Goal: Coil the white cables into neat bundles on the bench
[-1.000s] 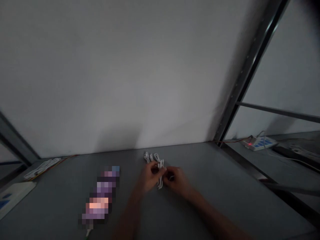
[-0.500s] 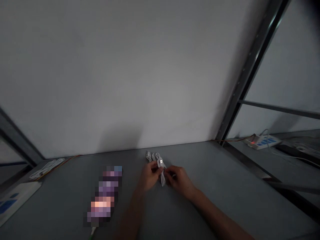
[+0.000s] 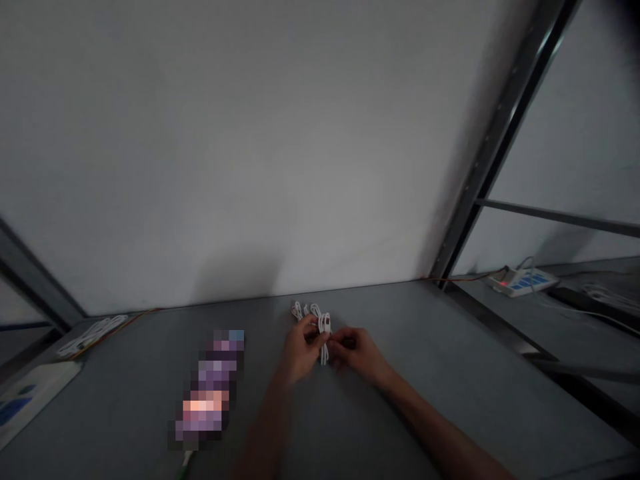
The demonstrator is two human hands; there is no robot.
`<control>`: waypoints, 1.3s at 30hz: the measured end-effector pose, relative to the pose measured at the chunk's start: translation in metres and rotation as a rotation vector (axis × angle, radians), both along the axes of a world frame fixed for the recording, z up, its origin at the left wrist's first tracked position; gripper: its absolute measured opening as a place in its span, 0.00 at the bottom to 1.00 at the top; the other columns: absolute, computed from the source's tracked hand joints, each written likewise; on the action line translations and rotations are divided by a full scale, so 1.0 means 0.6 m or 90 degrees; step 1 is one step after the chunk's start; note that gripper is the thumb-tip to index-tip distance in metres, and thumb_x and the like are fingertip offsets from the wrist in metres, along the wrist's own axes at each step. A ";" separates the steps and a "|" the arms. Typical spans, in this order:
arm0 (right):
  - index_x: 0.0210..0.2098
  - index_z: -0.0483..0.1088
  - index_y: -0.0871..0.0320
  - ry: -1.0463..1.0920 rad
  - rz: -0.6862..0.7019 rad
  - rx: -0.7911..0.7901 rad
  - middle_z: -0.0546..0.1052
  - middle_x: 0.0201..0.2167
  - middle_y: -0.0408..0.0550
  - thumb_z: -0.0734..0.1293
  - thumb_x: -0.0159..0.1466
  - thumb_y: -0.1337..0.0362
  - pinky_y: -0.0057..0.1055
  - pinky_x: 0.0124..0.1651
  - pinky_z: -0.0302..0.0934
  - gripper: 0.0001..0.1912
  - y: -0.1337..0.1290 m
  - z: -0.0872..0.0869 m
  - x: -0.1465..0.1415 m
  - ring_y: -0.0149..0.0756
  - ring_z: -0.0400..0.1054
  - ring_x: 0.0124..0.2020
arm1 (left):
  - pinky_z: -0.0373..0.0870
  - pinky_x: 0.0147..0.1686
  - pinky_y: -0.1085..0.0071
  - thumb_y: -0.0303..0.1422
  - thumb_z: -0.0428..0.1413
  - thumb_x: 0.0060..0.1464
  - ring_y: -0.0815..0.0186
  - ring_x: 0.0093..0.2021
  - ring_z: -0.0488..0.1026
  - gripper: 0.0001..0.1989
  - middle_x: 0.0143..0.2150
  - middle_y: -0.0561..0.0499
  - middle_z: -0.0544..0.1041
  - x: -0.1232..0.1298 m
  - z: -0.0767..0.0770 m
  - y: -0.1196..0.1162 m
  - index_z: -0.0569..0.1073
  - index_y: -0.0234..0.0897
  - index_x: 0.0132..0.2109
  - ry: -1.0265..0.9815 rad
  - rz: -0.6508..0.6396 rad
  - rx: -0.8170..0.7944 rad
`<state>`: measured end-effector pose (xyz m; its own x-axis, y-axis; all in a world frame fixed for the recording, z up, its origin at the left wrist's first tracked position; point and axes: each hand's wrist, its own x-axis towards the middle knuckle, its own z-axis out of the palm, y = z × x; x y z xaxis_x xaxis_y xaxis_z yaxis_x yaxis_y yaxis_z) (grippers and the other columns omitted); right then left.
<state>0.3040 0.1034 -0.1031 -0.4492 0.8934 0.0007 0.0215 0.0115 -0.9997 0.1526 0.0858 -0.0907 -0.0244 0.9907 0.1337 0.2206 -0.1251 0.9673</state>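
White cable bundle point(image 3: 324, 325) is in the left hand point(image 3: 301, 348), near the middle of the grey surface point(image 3: 450, 393) and towards its back edge. The left hand pinches the bundle between thumb and fingers, with its looped upper part above the thumb and its lower loops showing below. The right hand point(image 3: 356, 349) is at the bundle's right side, its thumb and forefinger brought close together at the cable; whether they grip a part of it or only touch it cannot be told. The 2 hands face each other, with the bundle between them.

Just behind the left hand lie more white cable coils point(image 3: 299, 310), partly hidden by its fingers. Well to the left of the hands is a long pixelated object point(image 3: 207, 387), slanting away from the viewer, with a thin cord point(image 3: 187, 459) at its near end. Farther left are a white panel point(image 3: 43, 393) with blue patches and, behind it, a coil of white cable point(image 3: 93, 335) beside a thin orange wire point(image 3: 131, 320).

A pale wall point(image 3: 300, 147) rises behind the surface. Past the metal post point(image 3: 463, 233) on the right, a 2nd white panel point(image 3: 525, 282) shows blue patches and a red light.
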 end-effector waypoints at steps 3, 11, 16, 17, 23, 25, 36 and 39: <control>0.25 0.69 0.61 -0.010 -0.018 -0.006 0.72 0.20 0.45 0.68 0.54 0.53 0.29 0.22 0.65 0.15 0.001 0.000 0.001 0.30 0.65 0.19 | 0.68 0.30 0.73 0.34 0.58 0.49 0.64 0.31 0.76 0.09 0.31 0.49 0.79 0.004 -0.004 0.001 0.68 0.37 0.37 -0.013 -0.012 0.017; 0.27 0.64 0.59 -0.149 -0.073 0.273 0.70 0.22 0.45 0.62 0.61 0.62 0.27 0.25 0.60 0.08 -0.008 -0.006 0.001 0.31 0.64 0.22 | 0.67 0.24 0.75 0.39 0.64 0.43 0.66 0.26 0.75 0.17 0.29 0.51 0.79 0.009 -0.011 0.003 0.67 0.38 0.37 -0.098 0.036 -0.037; 0.33 0.65 0.59 -0.202 -0.046 0.533 0.71 0.31 0.48 0.58 0.66 0.66 0.29 0.34 0.60 0.06 -0.016 0.008 0.015 0.32 0.65 0.29 | 0.64 0.18 0.75 0.43 0.68 0.36 0.70 0.18 0.69 0.24 0.22 0.56 0.75 0.010 -0.004 0.001 0.68 0.37 0.36 -0.272 0.033 -0.134; 0.34 0.64 0.58 -0.200 -0.052 0.535 0.70 0.31 0.47 0.58 0.66 0.66 0.29 0.33 0.60 0.06 -0.017 0.010 0.016 0.32 0.65 0.29 | 0.65 0.19 0.75 0.42 0.68 0.35 0.70 0.19 0.69 0.24 0.22 0.56 0.75 0.010 -0.002 -0.001 0.68 0.37 0.37 -0.294 0.030 -0.143; 0.32 0.66 0.58 -0.133 -0.097 0.384 0.71 0.27 0.44 0.62 0.65 0.64 0.24 0.27 0.59 0.06 -0.019 0.009 0.009 0.30 0.66 0.26 | 0.69 0.23 0.73 0.42 0.69 0.34 0.68 0.21 0.72 0.27 0.24 0.55 0.76 0.007 0.008 -0.004 0.68 0.38 0.40 -0.286 0.019 -0.107; 0.32 0.68 0.58 -0.124 -0.111 0.364 0.72 0.29 0.46 0.63 0.64 0.63 0.23 0.26 0.59 0.06 -0.017 0.007 0.007 0.31 0.67 0.27 | 0.70 0.24 0.72 0.43 0.68 0.35 0.66 0.23 0.74 0.27 0.26 0.53 0.77 0.005 0.006 -0.002 0.68 0.38 0.41 -0.271 0.013 -0.097; 0.33 0.67 0.58 -0.191 -0.084 0.493 0.70 0.32 0.46 0.59 0.66 0.67 0.27 0.34 0.60 0.07 -0.016 0.011 0.015 0.31 0.66 0.29 | 0.75 0.23 0.69 0.42 0.65 0.39 0.65 0.27 0.75 0.32 0.31 0.52 0.77 0.010 0.006 -0.006 0.59 0.40 0.49 -0.195 -0.013 -0.071; 0.33 0.66 0.58 -0.197 -0.081 0.464 0.71 0.30 0.46 0.59 0.64 0.68 0.28 0.36 0.60 0.06 -0.013 0.007 0.014 0.33 0.66 0.30 | 0.76 0.23 0.69 0.41 0.64 0.41 0.67 0.26 0.74 0.26 0.32 0.54 0.75 0.009 0.014 -0.010 0.58 0.42 0.43 -0.207 -0.029 -0.074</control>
<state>0.3124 0.0953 -0.0989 -0.4191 0.7606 0.4958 0.3418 0.6380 -0.6900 0.1583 0.0796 -0.0824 -0.0026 0.9999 0.0123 -0.1040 -0.0125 0.9945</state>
